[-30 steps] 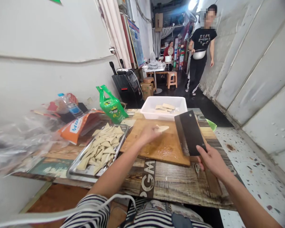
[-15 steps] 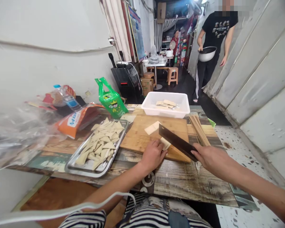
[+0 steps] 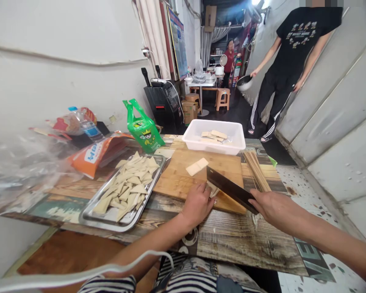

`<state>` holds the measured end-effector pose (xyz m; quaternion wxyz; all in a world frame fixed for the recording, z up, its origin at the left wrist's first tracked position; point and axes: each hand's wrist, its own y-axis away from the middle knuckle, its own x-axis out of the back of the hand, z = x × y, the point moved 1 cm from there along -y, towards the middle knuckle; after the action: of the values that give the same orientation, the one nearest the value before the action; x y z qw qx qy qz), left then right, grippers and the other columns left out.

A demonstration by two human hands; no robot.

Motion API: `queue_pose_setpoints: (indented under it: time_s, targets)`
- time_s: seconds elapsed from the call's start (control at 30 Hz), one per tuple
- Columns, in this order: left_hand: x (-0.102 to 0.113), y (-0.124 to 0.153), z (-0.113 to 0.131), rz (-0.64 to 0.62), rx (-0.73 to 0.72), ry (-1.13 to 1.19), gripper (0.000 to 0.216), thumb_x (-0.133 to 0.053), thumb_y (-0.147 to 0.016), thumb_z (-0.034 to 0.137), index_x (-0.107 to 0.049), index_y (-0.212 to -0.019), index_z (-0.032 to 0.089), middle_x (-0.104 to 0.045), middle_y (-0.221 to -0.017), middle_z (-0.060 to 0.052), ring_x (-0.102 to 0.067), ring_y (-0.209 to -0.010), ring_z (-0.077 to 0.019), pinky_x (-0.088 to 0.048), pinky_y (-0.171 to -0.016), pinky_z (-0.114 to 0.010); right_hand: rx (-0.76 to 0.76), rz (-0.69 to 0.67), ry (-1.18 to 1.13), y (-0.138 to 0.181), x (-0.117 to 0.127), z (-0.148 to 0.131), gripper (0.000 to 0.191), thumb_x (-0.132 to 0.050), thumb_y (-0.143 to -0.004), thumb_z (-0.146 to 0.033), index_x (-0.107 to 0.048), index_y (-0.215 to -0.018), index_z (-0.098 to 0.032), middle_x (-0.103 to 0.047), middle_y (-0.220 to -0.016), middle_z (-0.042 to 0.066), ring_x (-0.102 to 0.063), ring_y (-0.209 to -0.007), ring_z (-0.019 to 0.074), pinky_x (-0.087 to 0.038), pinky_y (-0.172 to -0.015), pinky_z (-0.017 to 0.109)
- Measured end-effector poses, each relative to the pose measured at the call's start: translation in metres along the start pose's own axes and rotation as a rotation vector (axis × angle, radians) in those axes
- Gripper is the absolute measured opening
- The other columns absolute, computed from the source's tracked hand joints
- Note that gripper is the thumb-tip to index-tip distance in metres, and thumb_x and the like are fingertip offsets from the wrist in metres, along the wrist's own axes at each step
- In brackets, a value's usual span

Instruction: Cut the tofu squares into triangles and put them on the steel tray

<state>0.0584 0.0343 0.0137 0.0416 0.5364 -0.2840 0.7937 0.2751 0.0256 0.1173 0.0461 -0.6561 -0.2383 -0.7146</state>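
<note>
My right hand [image 3: 271,207] grips a dark-bladed cleaver [image 3: 230,189] by its handle end, the blade slanting over the wooden cutting board [image 3: 173,179]. Beside the blade, my left hand [image 3: 198,205] has its fingers curled down on a pale slice of tofu [image 3: 212,189], partly hidden by the fingers and cleaver. Farther up the board lies another flat tofu slice [image 3: 197,167]. Left of the board, many triangular tofu pieces [image 3: 132,181] are heaped in a metal tray [image 3: 87,217]. Behind the board, a white plastic bin [image 3: 213,149] holds several more slices [image 3: 218,134].
Wooden skewers [image 3: 256,171] lie right of the board. A green bag [image 3: 144,132], an orange packet [image 3: 91,156] and clear plastic wrap [image 3: 27,175] crowd the table's left. A person in black [image 3: 301,44] with a pot [image 3: 244,83] stands beyond the table; another person is farther back.
The person in black has come nearer and to the right, the pot lowered and tilted. My hands and the cleaver have barely shifted; the blade still lies beside my left fingers.
</note>
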Motion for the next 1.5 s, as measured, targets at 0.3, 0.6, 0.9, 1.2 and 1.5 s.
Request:
queue_pose_setpoints:
  time_s: [0.3, 0.6, 0.9, 1.2, 1.5]
  targets:
    - [0.015, -0.011, -0.008, -0.144, -0.008, 0.068, 0.011, -0.058, -0.078, 0.02, -0.062, -0.088, 0.016, -0.062, -0.103, -0.012, -0.058, -0.095, -0.025, -0.049, -0.084, -0.039, 0.008, 0.117, -0.149, -0.02, -0.027, 0.026, 0.027, -0.032, -0.095, -0.032, -0.052, -0.087, -0.017, -0.065, -0.069, 0.008, -0.065, -0.065, 0.0219, -0.035, -0.052, 0.027]
    - [0.005, 0.014, -0.031, -0.017, -0.117, 0.134, 0.021, -0.046, -0.091, 0.023, -0.061, -0.105, 0.02, -0.061, -0.115, -0.011, -0.055, -0.11, -0.0217, -0.048, -0.094, -0.039, -0.048, 0.087, -0.138, 0.009, -0.008, -0.003, 0.026, -0.029, -0.095, -0.033, -0.051, -0.09, -0.019, -0.063, -0.063, 0.006, -0.06, -0.054, 0.0201, -0.028, -0.046, 0.027]
    - [-0.004, 0.019, -0.025, 0.083, -0.179, 0.073, 0.025, -0.041, -0.094, 0.023, -0.061, -0.106, 0.015, -0.063, -0.112, -0.012, -0.056, -0.11, -0.0207, -0.05, -0.094, -0.036, 0.016, 0.088, -0.115, 0.006, -0.016, -0.007, 0.024, -0.031, -0.094, -0.031, -0.052, -0.095, -0.018, -0.061, -0.059, 0.005, -0.058, -0.049, 0.0193, -0.026, -0.043, 0.027]
    - [-0.003, 0.02, -0.022, 0.111, -0.181, 0.081, 0.025, -0.041, -0.094, 0.021, -0.062, -0.105, 0.013, -0.065, -0.109, -0.013, -0.058, -0.106, -0.021, -0.051, -0.092, -0.036, 0.023, 0.048, -0.086, 0.004, -0.014, -0.008, 0.021, -0.034, -0.094, -0.03, -0.051, -0.09, -0.019, -0.058, -0.055, 0.004, -0.057, -0.047, 0.0187, -0.025, -0.041, 0.026]
    - [-0.002, 0.019, -0.02, 0.147, -0.154, 0.083, 0.023, -0.043, -0.093, 0.022, -0.064, -0.099, 0.014, -0.065, -0.105, -0.011, -0.06, -0.101, -0.0201, -0.054, -0.087, -0.034, 0.121, 0.146, -0.062, 0.004, -0.015, 0.001, 0.021, -0.033, -0.094, -0.029, -0.049, -0.085, -0.02, -0.053, -0.05, -0.001, -0.051, -0.04, 0.0145, -0.021, -0.039, 0.024]
